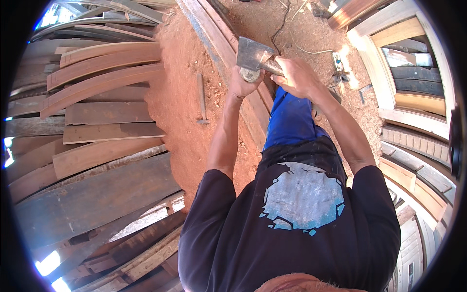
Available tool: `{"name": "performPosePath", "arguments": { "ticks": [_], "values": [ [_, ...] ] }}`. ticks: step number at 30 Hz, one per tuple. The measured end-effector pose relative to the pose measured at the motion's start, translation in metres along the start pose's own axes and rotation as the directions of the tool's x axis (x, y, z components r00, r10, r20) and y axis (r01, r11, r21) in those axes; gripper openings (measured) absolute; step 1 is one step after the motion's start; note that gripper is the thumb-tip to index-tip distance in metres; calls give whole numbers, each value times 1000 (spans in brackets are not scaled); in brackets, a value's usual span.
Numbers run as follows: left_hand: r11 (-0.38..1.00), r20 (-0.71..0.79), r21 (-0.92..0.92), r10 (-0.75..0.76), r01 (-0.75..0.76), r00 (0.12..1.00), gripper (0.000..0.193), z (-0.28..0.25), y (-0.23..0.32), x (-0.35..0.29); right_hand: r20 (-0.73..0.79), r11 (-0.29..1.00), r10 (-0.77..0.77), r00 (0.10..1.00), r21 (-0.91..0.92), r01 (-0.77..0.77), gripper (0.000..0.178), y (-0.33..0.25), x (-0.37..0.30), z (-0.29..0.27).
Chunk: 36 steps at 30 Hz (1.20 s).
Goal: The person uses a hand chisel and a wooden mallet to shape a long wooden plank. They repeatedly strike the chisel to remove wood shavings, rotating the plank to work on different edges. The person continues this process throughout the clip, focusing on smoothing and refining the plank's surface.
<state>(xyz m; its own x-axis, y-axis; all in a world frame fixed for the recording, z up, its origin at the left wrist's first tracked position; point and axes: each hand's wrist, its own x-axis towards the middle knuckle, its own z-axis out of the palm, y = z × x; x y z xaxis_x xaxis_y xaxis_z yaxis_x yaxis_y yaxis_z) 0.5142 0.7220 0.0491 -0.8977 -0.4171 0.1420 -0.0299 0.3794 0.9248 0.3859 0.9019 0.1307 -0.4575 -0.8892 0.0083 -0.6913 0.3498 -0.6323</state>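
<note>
While we look down over the dark shirt and blue trousers, we see both hands raised in front of the body with a hatchet [254, 54] between them. The right hand [297, 77] is closed around the handle just behind the grey metal head. The left hand [243, 82] is closed under the head, its fingers pressing around a small round grey piece at the lower corner of the blade; we cannot tell what this piece is. The hatchet is held in the air, above the long wooden beam [228, 53] that runs across the red earth floor [180, 97].

We judge that the main risk is for the left hand, because its fingers sit so close to the cutting edge. If the right hand twists or the head slips, the edge can cut them. A black cable [279, 29] lies on the ground just behind the head, and a white socket block [337, 61] lies near the right hand; a downward stroke could hit them. A hammer [201, 100] lies on the earth to the left, well apart, beside the stacked curved planks [102, 78].
</note>
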Motion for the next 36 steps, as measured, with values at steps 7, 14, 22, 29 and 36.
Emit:
{"name": "performPosePath", "arguments": {
  "ticks": [7, 14, 22, 29, 36],
  "values": [
    [995, -333, -77, -89, 67, 939, 37, 12, -22, 25, -131, 903, 148, 980, 423, -80, 50, -20, -18, -32],
    [987, -89, -115, -125, 115, 988, 27, 8, -10, 8, -328, 960, 86, 941, 281, 10, 49, -23, -31, -62],
    [991, -63, 11, 133, -133, 989, 32, 29, 5, -12, 183, 969, 214, 960, 81, -231, 44, -3, -34, -19],
    [984, -168, -73, -171, 161, 971, 31, 24, -1, -11, -161, 901, 148, 976, 428, -66, 59, -21, -63, -53],
    [989, 18, -90, -113, 115, 993, 32, 34, 10, -42, -246, 948, 85, 965, 317, -3, 44, -31, -75, -59]
  ]
}}
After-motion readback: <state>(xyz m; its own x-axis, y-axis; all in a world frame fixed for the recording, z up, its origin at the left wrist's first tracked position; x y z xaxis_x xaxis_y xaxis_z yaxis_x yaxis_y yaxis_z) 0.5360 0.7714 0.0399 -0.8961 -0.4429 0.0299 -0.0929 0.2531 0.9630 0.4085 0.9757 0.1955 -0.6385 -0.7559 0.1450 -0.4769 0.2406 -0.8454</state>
